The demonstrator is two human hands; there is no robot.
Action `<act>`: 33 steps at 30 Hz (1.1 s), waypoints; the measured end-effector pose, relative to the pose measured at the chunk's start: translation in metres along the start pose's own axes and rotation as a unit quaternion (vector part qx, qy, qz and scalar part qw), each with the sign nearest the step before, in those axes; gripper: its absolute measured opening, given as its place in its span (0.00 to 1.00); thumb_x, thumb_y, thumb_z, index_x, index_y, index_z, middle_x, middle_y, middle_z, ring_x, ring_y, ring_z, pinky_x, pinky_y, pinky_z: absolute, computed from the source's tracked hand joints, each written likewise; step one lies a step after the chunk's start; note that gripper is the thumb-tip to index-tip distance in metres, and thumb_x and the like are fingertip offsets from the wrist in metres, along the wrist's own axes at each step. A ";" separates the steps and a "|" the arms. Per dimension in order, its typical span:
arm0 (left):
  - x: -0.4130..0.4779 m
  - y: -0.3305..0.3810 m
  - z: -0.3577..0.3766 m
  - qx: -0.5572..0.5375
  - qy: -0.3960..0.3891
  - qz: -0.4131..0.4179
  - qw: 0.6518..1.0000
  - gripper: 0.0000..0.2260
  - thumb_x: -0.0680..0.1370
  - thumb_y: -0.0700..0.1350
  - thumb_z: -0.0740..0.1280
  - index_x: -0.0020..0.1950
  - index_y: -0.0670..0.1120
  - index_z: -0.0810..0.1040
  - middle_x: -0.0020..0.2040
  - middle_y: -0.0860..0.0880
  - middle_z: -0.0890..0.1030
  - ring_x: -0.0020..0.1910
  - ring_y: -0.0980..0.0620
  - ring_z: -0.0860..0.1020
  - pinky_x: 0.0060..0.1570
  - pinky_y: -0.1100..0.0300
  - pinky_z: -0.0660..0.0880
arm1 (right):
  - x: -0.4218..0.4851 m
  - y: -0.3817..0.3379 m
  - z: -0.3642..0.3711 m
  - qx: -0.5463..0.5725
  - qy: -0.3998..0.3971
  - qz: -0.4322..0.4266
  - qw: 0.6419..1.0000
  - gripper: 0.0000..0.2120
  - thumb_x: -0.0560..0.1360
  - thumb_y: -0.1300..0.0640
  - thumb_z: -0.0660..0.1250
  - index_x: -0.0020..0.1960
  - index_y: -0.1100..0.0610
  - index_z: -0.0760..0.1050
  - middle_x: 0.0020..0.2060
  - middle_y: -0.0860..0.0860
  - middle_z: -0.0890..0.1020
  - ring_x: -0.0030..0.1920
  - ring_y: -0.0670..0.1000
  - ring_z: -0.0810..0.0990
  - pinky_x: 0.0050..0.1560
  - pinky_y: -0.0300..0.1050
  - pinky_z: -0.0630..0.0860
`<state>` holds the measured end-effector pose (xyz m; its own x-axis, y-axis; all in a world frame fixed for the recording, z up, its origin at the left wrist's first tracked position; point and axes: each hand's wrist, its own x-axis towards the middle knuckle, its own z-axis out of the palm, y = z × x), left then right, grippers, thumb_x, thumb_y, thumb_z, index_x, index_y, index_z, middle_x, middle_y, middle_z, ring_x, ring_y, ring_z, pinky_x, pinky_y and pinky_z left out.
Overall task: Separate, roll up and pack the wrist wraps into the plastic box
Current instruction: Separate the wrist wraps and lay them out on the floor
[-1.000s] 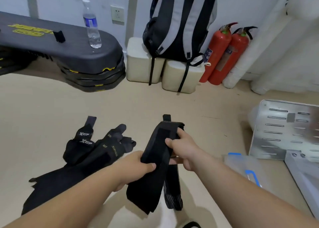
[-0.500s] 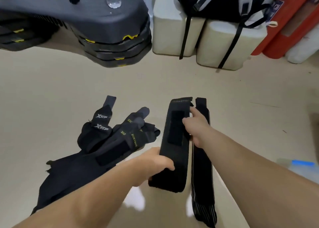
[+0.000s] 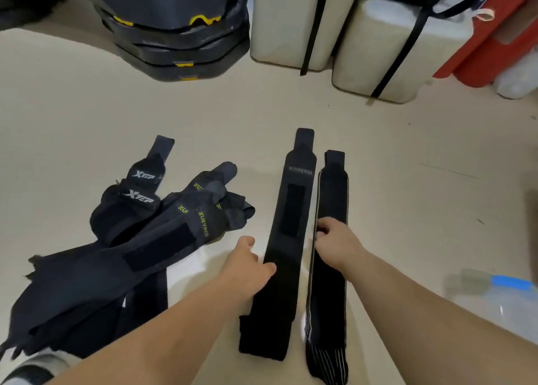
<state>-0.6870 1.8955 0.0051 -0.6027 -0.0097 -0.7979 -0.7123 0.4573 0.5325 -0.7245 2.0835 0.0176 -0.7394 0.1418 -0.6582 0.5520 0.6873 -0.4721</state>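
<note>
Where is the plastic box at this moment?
In the head view the plastic box sits on the floor at the right edge, right of the striped wrist wrap.
</note>
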 end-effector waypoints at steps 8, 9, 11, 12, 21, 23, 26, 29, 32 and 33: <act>0.004 -0.036 0.022 0.157 -0.010 0.002 0.988 0.27 0.77 0.54 0.76 0.70 0.50 0.68 0.56 0.53 0.79 0.54 0.51 0.80 0.55 0.56 0.80 | -0.003 0.048 0.037 -0.190 -0.132 0.016 0.973 0.31 0.87 0.53 0.58 0.86 0.52 0.51 0.86 0.52 0.39 0.85 0.59 0.40 0.85 0.56 0.48; 0.003 -0.038 0.024 0.168 -0.015 -0.004 0.986 0.25 0.76 0.54 0.76 0.67 0.51 0.69 0.55 0.52 0.79 0.54 0.50 0.81 0.55 0.55 0.82 | -0.002 0.051 0.036 -0.204 -0.133 0.017 0.970 0.32 0.87 0.52 0.58 0.87 0.51 0.48 0.86 0.52 0.37 0.85 0.59 0.38 0.84 0.57 0.47; 0.002 -0.040 0.027 0.204 -0.024 -0.008 0.979 0.23 0.76 0.54 0.75 0.64 0.51 0.68 0.54 0.52 0.79 0.53 0.50 0.81 0.56 0.51 0.83 | -0.003 0.061 0.031 -0.219 -0.129 0.031 0.967 0.35 0.87 0.51 0.58 0.87 0.51 0.43 0.85 0.53 0.35 0.85 0.60 0.36 0.83 0.57 0.46; 0.002 -0.039 0.028 0.221 -0.024 -0.008 0.975 0.21 0.76 0.53 0.75 0.62 0.51 0.68 0.54 0.51 0.78 0.52 0.50 0.80 0.55 0.51 0.83 | -0.003 0.067 0.026 -0.222 -0.126 0.042 0.966 0.36 0.87 0.51 0.58 0.87 0.51 0.42 0.85 0.53 0.34 0.85 0.60 0.36 0.83 0.56 0.45; 0.004 -0.017 0.063 0.140 -0.004 0.053 0.989 0.22 0.84 0.48 0.68 0.75 0.50 0.64 0.61 0.50 0.78 0.55 0.48 0.79 0.55 0.54 0.78 | -0.008 0.114 -0.032 -0.151 -0.127 0.119 0.973 0.37 0.81 0.65 0.54 0.87 0.50 0.48 0.85 0.52 0.36 0.85 0.57 0.38 0.84 0.52 0.43; 0.003 -0.006 0.071 0.104 -0.006 0.073 0.992 0.23 0.85 0.49 0.65 0.78 0.55 0.61 0.65 0.49 0.79 0.58 0.47 0.81 0.60 0.50 0.80 | -0.008 0.124 -0.040 -0.170 -0.113 0.140 0.969 0.36 0.82 0.62 0.55 0.87 0.49 0.48 0.85 0.54 0.36 0.85 0.59 0.38 0.84 0.54 0.44; 0.003 0.011 0.084 0.072 -0.011 0.104 0.992 0.17 0.87 0.49 0.62 0.73 0.60 0.62 0.51 0.49 0.79 0.46 0.49 0.80 0.48 0.54 0.80 | -0.012 0.134 -0.048 -0.194 -0.074 0.159 0.965 0.30 0.81 0.59 0.54 0.83 0.48 0.57 0.85 0.58 0.38 0.84 0.63 0.41 0.83 0.58 0.51; 0.003 0.020 0.097 0.004 -0.007 0.094 0.996 0.15 0.87 0.49 0.61 0.70 0.63 0.64 0.49 0.49 0.78 0.46 0.49 0.79 0.43 0.56 0.76 | -0.016 0.122 -0.046 -0.156 -0.001 0.120 0.980 0.19 0.83 0.53 0.56 0.73 0.51 0.71 0.78 0.58 0.62 0.78 0.63 0.61 0.72 0.58 0.68; -0.002 0.023 0.108 -0.103 -0.026 0.038 0.994 0.14 0.86 0.47 0.62 0.69 0.62 0.68 0.55 0.47 0.83 0.52 0.45 0.83 0.51 0.48 0.84 | -0.011 0.091 -0.032 0.099 -0.036 0.167 0.980 0.22 0.84 0.43 0.59 0.68 0.58 0.76 0.60 0.56 0.81 0.62 0.59 0.80 0.60 0.54 0.79; -0.003 0.024 0.109 -0.180 -0.038 0.002 0.983 0.13 0.86 0.46 0.63 0.69 0.60 0.71 0.56 0.46 0.84 0.53 0.43 0.85 0.54 0.44 0.84 | -0.011 0.079 -0.029 0.198 -0.071 0.204 0.956 0.23 0.84 0.41 0.61 0.66 0.58 0.77 0.57 0.57 0.84 0.58 0.59 0.83 0.56 0.53 0.80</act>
<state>-0.6631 2.0033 -0.0101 -0.5873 0.0635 -0.8069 -0.7990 0.1134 0.5905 -0.6840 2.1564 0.0046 -0.3882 0.2231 -0.8942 0.9063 0.2683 -0.3265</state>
